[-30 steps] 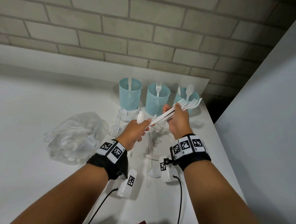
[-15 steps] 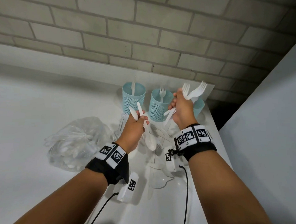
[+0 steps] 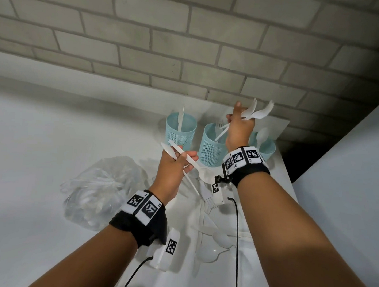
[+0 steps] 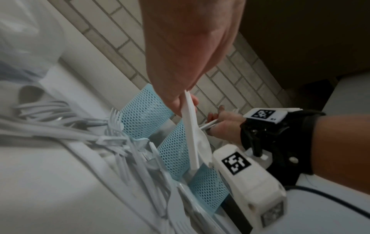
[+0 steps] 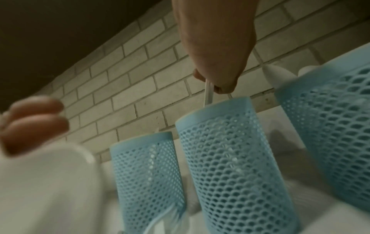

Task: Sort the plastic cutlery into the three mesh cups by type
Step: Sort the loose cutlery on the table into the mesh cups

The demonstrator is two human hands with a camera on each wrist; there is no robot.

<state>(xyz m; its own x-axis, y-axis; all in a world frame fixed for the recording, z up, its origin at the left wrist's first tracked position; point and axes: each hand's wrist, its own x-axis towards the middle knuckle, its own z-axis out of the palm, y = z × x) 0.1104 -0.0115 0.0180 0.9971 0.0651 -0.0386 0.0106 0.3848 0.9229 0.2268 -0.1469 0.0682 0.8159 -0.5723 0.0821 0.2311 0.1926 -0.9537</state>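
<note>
Three light-blue mesh cups stand in a row by the brick wall: the left cup (image 3: 180,132) holds a knife, the middle cup (image 3: 211,149) a fork, the right cup (image 3: 265,148) a spoon. My right hand (image 3: 238,119) grips a few white forks (image 3: 259,113), heads up, above the middle cup (image 5: 230,150); their handles (image 5: 208,93) reach down to its rim. My left hand (image 3: 183,159) holds a white spoon (image 3: 205,175) and a knife (image 3: 192,184) in front of the left cup. In the left wrist view that hand (image 4: 180,98) pinches the same pieces (image 4: 192,134).
Loose white cutlery (image 3: 210,232) lies in a heap on the white table (image 3: 40,157) below my hands. A clear plastic bag (image 3: 100,189) with more cutlery sits to the left. The table's right edge (image 3: 290,177) runs close to the right cup.
The hands have parted. My right hand lifted the forks, turned their heads up and carried them over the middle cup. My left hand rose with the spoon and knife.
</note>
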